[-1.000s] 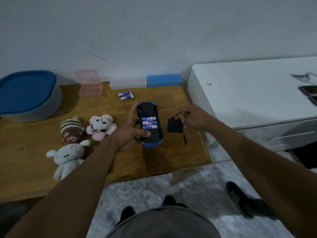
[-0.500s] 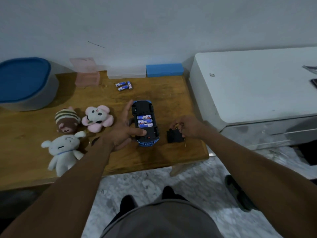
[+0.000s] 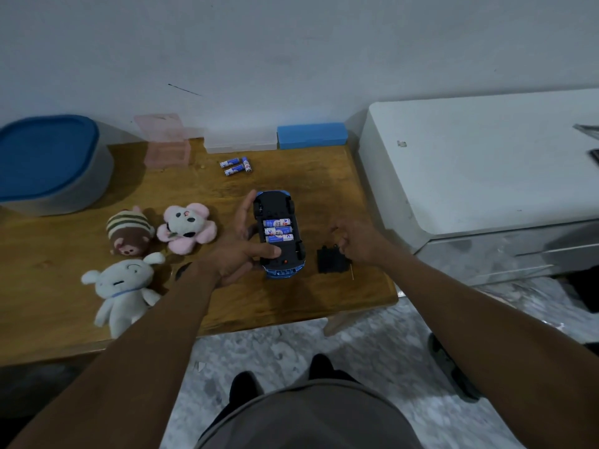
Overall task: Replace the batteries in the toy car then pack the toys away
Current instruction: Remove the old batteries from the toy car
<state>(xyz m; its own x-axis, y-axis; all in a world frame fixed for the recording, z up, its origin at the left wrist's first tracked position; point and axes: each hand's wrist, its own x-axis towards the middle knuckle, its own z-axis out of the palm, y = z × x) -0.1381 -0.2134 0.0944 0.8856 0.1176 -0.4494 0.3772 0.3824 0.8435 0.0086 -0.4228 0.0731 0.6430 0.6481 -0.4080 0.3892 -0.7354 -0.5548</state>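
Lying flat on the surface (image 3: 291, 176) just right of the toy car (image 3: 278, 254), the black battery cover (image 3: 330, 262) is no longer held in the air as it was a second ago; it is now set down. The right hand (image 3: 359, 241) is hung over its far corner with fingers curled. Whether its grip is released or closed on the cover, or on the screwdriver (image 3: 352, 274) whose thin tip shows below, cannot be told. The car is kept upside down mid-surface in the left hand (image 3: 236, 251), thumb pressed across the underside. Three batteries (image 3: 278, 231) are exposed in the open bay, and the spare batteries (image 3: 236, 166) are left near the back edge. The swap itself is judged to come next.
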